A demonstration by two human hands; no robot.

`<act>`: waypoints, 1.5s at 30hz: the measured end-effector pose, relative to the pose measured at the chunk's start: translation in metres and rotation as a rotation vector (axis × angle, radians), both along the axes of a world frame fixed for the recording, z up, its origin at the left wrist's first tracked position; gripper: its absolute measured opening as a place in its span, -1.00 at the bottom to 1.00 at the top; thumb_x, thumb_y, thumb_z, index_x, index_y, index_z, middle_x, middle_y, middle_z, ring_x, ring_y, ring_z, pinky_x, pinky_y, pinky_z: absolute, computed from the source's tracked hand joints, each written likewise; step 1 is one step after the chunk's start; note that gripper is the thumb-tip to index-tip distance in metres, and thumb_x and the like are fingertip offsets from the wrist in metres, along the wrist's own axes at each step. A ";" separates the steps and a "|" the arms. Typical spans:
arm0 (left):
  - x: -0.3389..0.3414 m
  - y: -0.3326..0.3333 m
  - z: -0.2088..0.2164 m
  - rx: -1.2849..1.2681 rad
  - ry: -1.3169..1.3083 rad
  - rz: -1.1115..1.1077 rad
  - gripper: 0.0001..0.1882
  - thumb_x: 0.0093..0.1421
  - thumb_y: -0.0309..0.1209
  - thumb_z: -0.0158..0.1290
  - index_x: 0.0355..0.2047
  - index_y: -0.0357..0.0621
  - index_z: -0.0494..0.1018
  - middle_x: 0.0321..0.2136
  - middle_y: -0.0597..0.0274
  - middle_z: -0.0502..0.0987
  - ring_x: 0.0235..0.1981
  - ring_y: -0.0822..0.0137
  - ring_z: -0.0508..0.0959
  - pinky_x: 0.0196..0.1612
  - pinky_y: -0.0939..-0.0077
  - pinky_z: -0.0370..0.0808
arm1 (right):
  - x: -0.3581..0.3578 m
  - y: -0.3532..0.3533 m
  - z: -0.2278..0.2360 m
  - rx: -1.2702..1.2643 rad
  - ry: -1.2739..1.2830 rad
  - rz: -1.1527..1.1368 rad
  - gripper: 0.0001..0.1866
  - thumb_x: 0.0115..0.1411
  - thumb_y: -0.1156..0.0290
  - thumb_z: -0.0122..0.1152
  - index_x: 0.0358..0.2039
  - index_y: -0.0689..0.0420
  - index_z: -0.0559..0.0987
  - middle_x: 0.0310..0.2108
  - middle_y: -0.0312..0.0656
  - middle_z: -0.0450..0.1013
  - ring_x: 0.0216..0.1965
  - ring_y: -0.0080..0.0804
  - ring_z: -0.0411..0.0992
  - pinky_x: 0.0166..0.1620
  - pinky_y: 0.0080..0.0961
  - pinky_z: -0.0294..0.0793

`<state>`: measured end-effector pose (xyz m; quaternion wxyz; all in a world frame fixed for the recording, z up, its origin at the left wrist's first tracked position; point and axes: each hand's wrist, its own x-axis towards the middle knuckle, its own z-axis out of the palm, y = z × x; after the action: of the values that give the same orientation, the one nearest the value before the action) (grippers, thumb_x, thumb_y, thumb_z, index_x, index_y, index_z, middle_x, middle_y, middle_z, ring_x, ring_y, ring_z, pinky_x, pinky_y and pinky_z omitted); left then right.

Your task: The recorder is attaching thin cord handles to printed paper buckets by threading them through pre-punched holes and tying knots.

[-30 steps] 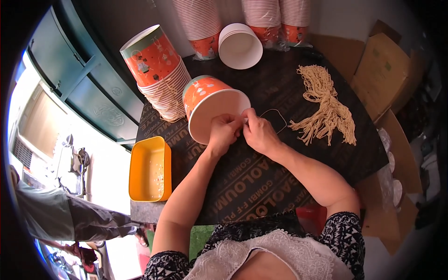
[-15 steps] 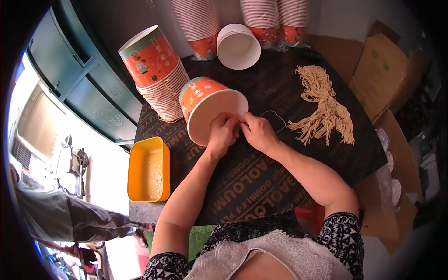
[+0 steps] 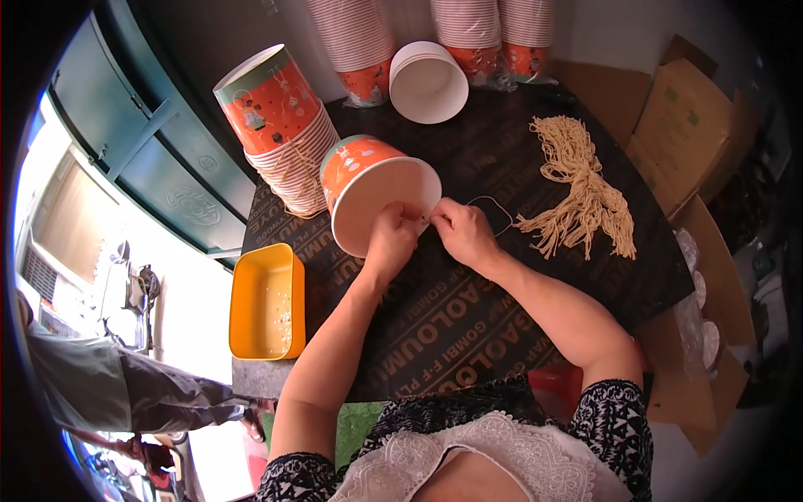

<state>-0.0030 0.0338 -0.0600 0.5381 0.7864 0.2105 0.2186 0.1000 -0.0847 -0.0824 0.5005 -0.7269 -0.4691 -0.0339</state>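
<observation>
An orange paper bucket point(image 3: 351, 165) lies tipped on its side, its white inside facing me. My left hand point(image 3: 393, 238) reaches into its mouth, fingers closed on the wall by the lower right rim. Just outside that rim, my right hand point(image 3: 465, 234) pinches with thumb and forefinger. A thin cord point(image 3: 500, 206) loops out behind the right hand onto the table; its end at the fingertips is too small to make out. To the right lies a bundle of beige cords point(image 3: 581, 188).
A stack of orange buckets point(image 3: 280, 117) with cords draped on it leans at left. Nearer stands a yellow tub point(image 3: 266, 305) with small white bits. Wrapped bucket stacks point(image 3: 467, 38) and a white-mouthed bucket point(image 3: 428, 84) line the back; cardboard boxes point(image 3: 682, 125) stand right. Another person point(image 3: 109, 381) is at left.
My hands have drawn slightly apart at the rim, the left moving a little deeper into the bucket's mouth. The bucket has shifted slightly to the left.
</observation>
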 end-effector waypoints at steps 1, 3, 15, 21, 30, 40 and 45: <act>0.000 0.002 -0.005 0.001 -0.001 0.002 -0.83 0.14 -0.56 -0.08 -0.33 -0.41 0.47 -0.53 0.10 0.52 -0.58 0.34 0.49 -0.50 0.51 0.44 | 0.000 0.000 0.000 0.001 -0.001 0.002 -0.91 0.15 0.45 0.14 -0.40 0.20 0.49 -0.51 0.06 0.49 -0.40 0.09 0.48 -0.39 -0.10 0.44; 0.000 0.000 -0.008 0.190 -0.056 0.013 -0.86 0.07 -0.57 0.01 -0.38 -0.44 0.48 -0.50 0.01 0.55 -0.46 0.25 0.56 -0.37 0.44 0.49 | 0.000 0.001 -0.001 0.016 0.011 -0.002 -0.91 0.15 0.45 0.14 -0.41 0.21 0.49 -0.52 0.06 0.49 -0.40 0.09 0.49 -0.39 -0.11 0.45; 0.002 0.002 -0.010 0.204 -0.048 -0.086 -0.92 0.03 -0.58 0.10 -0.44 -0.37 0.51 -0.52 0.17 0.54 -0.45 0.45 0.50 -0.37 0.56 0.44 | -0.003 0.000 0.001 0.017 -0.062 -0.018 -0.92 0.15 0.49 0.11 -0.37 0.18 0.41 -0.54 0.06 0.49 -0.44 0.07 0.50 -0.42 -0.10 0.47; -0.001 -0.003 0.000 0.140 -0.032 -0.086 -0.89 -0.02 -0.59 0.03 -0.47 -0.40 0.52 -0.54 0.06 0.57 -0.45 0.33 0.56 -0.35 0.46 0.47 | -0.005 -0.003 0.006 -0.040 -0.156 -0.023 -0.91 0.13 0.51 0.12 -0.38 0.17 0.39 -0.54 0.02 0.50 -0.46 0.05 0.50 -0.44 -0.11 0.47; 0.000 0.003 -0.005 0.026 0.012 -0.075 -0.90 0.05 -0.55 0.03 -0.47 -0.38 0.50 -0.59 0.19 0.52 -0.56 0.45 0.49 -0.49 0.52 0.43 | -0.003 -0.005 0.004 -0.022 -0.417 -0.020 -0.96 0.08 0.55 0.15 -0.44 0.17 0.46 -0.53 -0.04 0.47 -0.51 -0.01 0.49 -0.49 -0.21 0.47; 0.000 0.003 -0.001 -0.048 0.028 -0.121 -0.90 0.07 -0.55 0.03 -0.49 -0.36 0.49 -0.63 0.26 0.48 -0.62 0.50 0.43 -0.56 0.58 0.37 | 0.001 -0.007 0.006 -0.052 -0.425 0.041 -0.97 0.08 0.56 0.14 -0.46 0.19 0.46 -0.53 -0.02 0.46 -0.51 0.02 0.48 -0.49 -0.18 0.45; 0.000 0.003 -0.005 0.047 -0.040 -0.102 -0.90 0.07 -0.56 0.04 -0.48 -0.39 0.49 -0.62 0.20 0.50 -0.61 0.49 0.45 -0.55 0.56 0.38 | 0.006 -0.004 0.003 0.004 -0.106 0.122 -0.92 0.14 0.46 0.10 -0.42 0.19 0.50 -0.47 0.03 0.50 -0.38 0.05 0.50 -0.37 -0.15 0.47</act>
<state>-0.0026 0.0363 -0.0650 0.5341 0.8039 0.1540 0.2114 0.1061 -0.0883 -0.0790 0.4778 -0.6930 -0.5383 -0.0425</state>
